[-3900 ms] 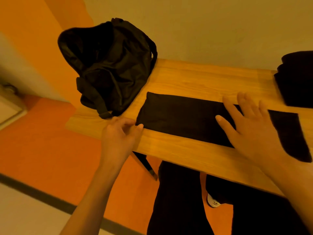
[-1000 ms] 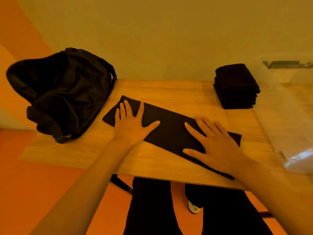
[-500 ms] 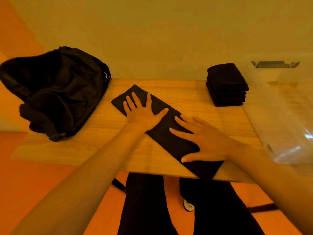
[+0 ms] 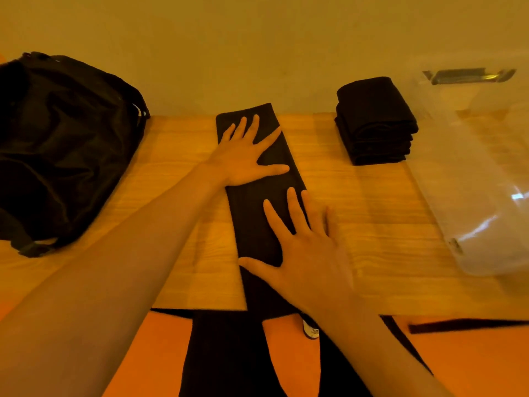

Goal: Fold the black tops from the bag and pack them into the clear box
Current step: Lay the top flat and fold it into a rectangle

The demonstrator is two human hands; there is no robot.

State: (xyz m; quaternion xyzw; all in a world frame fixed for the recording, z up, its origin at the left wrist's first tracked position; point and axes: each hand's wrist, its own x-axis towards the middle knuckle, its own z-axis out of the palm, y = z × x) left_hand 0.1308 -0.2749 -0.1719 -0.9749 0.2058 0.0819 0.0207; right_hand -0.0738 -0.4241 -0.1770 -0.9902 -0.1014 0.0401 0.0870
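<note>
The left hand (image 4: 246, 159) and the right hand (image 4: 309, 253) both lie flat with fingers spread, gripping nothing, palms pressing a long, narrow strip of black fabric top (image 4: 249, 222). The left hand covers its far half and the right hand its near half. The strip runs across the middle of the wooden desk (image 4: 372, 224) from the back edge to the front edge, where its near end hangs over.

A stack of folded black tops (image 4: 375, 121) sits by the back edge, just beside the clear plastic box (image 4: 472, 173) at the right end. A black fabric bag (image 4: 63, 144) slumps at the left end.

Several tops look folded but not yet packed. This one looks folded lengthwise and seems to need its crosswise folds. Whether the bag holds more cannot be seen.
</note>
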